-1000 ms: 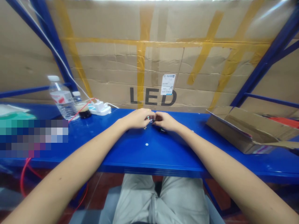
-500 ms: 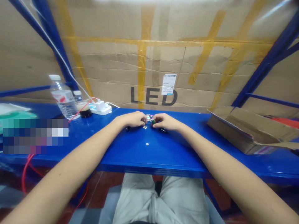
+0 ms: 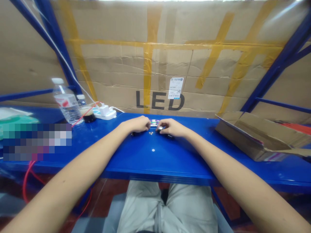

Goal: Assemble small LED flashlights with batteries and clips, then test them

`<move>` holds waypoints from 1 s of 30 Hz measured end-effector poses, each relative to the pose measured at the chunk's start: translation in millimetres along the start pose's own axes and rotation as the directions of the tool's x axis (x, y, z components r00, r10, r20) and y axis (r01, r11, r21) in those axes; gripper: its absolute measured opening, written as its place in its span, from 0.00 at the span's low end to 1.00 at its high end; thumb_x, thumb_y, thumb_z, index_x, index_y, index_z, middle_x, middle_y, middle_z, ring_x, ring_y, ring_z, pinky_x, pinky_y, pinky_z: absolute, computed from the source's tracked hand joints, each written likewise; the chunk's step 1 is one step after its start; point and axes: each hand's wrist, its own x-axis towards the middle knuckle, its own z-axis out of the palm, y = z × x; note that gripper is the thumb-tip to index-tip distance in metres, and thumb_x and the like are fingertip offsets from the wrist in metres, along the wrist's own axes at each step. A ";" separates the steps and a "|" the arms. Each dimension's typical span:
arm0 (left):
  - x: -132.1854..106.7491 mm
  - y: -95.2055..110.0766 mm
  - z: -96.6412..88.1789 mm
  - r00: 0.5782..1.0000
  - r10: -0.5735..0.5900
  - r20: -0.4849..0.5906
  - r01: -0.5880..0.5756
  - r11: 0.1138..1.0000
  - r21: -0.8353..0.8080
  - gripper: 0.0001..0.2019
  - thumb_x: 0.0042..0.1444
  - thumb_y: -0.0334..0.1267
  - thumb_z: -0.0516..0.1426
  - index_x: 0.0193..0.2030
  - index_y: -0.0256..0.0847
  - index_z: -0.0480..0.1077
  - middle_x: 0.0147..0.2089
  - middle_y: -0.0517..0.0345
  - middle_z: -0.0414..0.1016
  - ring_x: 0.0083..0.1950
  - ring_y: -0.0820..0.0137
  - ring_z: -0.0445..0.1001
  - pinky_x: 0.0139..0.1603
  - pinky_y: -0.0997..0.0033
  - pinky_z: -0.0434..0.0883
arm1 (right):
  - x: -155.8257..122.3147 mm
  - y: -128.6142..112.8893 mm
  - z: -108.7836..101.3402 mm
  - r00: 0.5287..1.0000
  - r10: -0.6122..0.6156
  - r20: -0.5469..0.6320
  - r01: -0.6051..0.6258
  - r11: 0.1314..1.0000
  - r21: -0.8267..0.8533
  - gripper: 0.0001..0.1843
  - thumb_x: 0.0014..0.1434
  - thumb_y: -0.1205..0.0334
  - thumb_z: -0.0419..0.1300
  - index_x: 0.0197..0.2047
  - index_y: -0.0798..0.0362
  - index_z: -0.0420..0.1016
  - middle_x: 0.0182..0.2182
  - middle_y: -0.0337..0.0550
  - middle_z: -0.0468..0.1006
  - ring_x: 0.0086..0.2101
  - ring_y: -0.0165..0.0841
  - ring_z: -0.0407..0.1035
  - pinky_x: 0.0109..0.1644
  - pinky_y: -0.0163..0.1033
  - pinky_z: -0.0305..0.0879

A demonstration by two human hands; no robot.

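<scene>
Left hand (image 3: pixel 139 124) and right hand (image 3: pixel 172 127) lie knuckles-up on the blue worktop (image 3: pixel 155 165), fingers curled inward, fingertips nearly meeting. Between them sits a cluster of small parts (image 3: pixel 155 122), striped in several colours but too small and blurred for me to name. My curled fingers hide what they press on, so I cannot tell whether either hand grips anything. A silvery bit (image 3: pixel 160 128) shows at my right fingertips, and small discs (image 3: pixel 151 132) lie just nearer me than the gap. Dark pieces (image 3: pixel 133 133) peek out from under both hands, mostly covered. A white dot (image 3: pixel 153 150) lies alone, nearer me than both hands.

Just beyond the hands a cardboard wall (image 3: pixel 157 64) printed LED closes off the far edge, leaving little room there. Well to the left of my left hand stand a water bottle (image 3: pixel 66 102), a smaller dark bottle (image 3: pixel 85 113) and a white power strip (image 3: pixel 105 112). Well to the right of my right hand lies an open cardboard box (image 3: pixel 243 136), cut off at the picture's edge. Open blue surface runs on both sides and back to the near edge above my lap.
</scene>
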 end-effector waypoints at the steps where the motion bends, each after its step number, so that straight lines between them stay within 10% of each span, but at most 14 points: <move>1: 0.3 0.1 0.4 1.000 -0.006 -0.013 0.006 1.000 0.003 0.07 0.50 0.30 0.57 0.32 0.41 0.76 0.30 0.55 0.77 0.27 0.69 0.71 0.29 0.73 0.63 | -0.1 -0.1 0.1 1.000 0.005 0.001 -0.005 1.000 0.015 0.09 0.47 0.67 0.63 0.35 0.53 0.73 0.35 0.41 0.80 0.38 0.35 0.74 0.43 0.39 0.68; 14: 2.2 -3.1 2.9 0.998 0.002 -0.068 -0.010 0.993 -0.116 0.04 0.45 0.28 0.57 0.25 0.40 0.72 0.23 0.60 0.73 0.23 0.72 0.69 0.24 0.74 0.61 | 0.3 1.7 1.0 1.000 0.001 -0.011 -0.001 1.000 0.026 0.09 0.48 0.66 0.65 0.34 0.53 0.71 0.32 0.39 0.80 0.35 0.34 0.74 0.42 0.39 0.69; 21: 0.4 22.8 -7.3 0.889 0.204 -0.410 -0.339 0.894 -0.291 0.07 0.53 0.33 0.60 0.39 0.38 0.76 0.36 0.57 0.80 0.36 0.71 0.75 0.38 0.72 0.70 | 0.4 2.4 0.2 1.000 0.022 0.001 -0.022 0.999 0.049 0.10 0.49 0.69 0.64 0.38 0.54 0.75 0.36 0.43 0.83 0.37 0.35 0.76 0.44 0.40 0.70; 30: 0.5 33.6 -4.6 0.884 0.281 -0.374 -0.363 0.916 -0.170 0.08 0.54 0.30 0.60 0.40 0.38 0.78 0.39 0.55 0.80 0.39 0.70 0.76 0.40 0.70 0.70 | 3.2 10.0 -0.1 1.000 0.000 -0.009 0.000 0.999 0.048 0.12 0.49 0.66 0.66 0.40 0.55 0.76 0.35 0.42 0.82 0.36 0.35 0.75 0.44 0.40 0.69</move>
